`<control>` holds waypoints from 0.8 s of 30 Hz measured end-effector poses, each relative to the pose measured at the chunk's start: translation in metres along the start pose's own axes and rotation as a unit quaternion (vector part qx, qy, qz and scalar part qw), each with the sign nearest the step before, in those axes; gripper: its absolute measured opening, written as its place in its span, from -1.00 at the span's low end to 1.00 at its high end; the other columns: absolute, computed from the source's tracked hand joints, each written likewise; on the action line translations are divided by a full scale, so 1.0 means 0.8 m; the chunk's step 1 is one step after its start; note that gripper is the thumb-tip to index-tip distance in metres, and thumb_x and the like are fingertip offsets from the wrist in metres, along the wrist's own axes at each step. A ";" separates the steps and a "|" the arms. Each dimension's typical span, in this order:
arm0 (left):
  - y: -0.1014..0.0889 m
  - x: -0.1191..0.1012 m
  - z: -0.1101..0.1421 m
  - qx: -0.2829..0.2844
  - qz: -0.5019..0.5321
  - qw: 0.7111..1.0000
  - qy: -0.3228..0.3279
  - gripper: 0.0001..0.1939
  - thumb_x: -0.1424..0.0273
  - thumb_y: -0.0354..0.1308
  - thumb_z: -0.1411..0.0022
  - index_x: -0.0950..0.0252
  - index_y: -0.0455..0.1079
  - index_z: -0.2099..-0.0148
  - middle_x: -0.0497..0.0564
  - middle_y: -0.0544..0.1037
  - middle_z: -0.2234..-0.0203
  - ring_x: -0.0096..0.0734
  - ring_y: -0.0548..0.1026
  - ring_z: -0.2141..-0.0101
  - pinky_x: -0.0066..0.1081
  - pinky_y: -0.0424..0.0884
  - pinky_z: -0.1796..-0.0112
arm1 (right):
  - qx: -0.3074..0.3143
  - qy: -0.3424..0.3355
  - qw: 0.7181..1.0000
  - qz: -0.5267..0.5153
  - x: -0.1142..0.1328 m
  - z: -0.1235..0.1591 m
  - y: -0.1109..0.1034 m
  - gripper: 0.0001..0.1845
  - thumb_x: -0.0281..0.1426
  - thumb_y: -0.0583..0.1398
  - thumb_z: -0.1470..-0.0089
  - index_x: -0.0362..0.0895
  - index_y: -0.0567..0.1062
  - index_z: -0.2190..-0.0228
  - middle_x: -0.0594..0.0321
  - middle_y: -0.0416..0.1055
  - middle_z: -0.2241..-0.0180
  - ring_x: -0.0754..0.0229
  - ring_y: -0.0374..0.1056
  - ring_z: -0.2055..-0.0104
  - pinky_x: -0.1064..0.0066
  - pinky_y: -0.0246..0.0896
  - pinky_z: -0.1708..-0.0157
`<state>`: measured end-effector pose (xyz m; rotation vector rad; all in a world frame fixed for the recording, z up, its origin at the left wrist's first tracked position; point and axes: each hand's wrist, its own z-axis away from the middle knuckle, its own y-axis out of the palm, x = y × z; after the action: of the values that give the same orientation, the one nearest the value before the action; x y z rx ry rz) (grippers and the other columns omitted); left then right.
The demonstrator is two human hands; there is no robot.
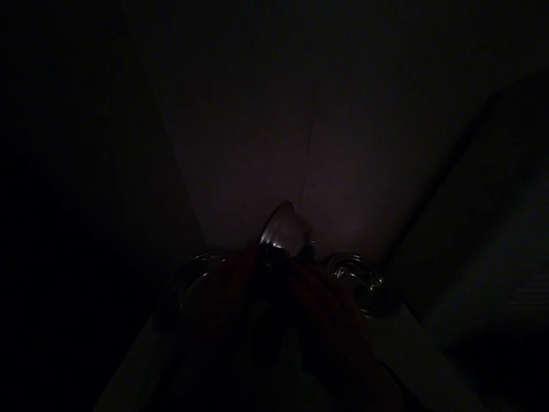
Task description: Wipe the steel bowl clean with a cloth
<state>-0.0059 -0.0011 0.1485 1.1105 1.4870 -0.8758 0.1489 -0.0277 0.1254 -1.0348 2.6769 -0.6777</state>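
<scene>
With left hand point(229, 280) and straight-fingered right hand point(328, 297) at metal bowl point(289, 232), tilted rim leftward; cannot tell whether pinching.

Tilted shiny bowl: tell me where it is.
In the head view, the tilted bowl is just below centre, by the left hand and right hand, with the left shiny dish and right shiny dish to either side.

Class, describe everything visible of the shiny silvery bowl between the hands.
The shiny, silvery, metal-looking bowl is tilted, its curved rim toward the upper left, its smooth wall catching highlights. It is near the middle, between the person's left hand and right hand, which seem to support it; darkness hides its inside, lower part and exact contact.
</scene>
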 end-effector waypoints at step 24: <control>0.014 -0.015 0.004 -0.010 0.027 0.999 0.044 -0.61 0.10 0.05 -0.21 0.32 0.44 0.40 -0.04 0.51 0.55 -0.41 0.50 0.44 -0.44 0.40 0.42 | -0.017 -0.018 1.000 0.018 0.000 0.003 0.005 -0.65 -0.58 0.02 -0.18 -0.26 0.37 0.00 0.04 0.42 0.00 0.06 0.22 -0.14 0.19 0.29 -0.04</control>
<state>0.0065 -0.0027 0.1602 1.1824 1.5270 -0.7820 0.1476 -0.0260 0.1216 -0.9961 2.6786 -0.6023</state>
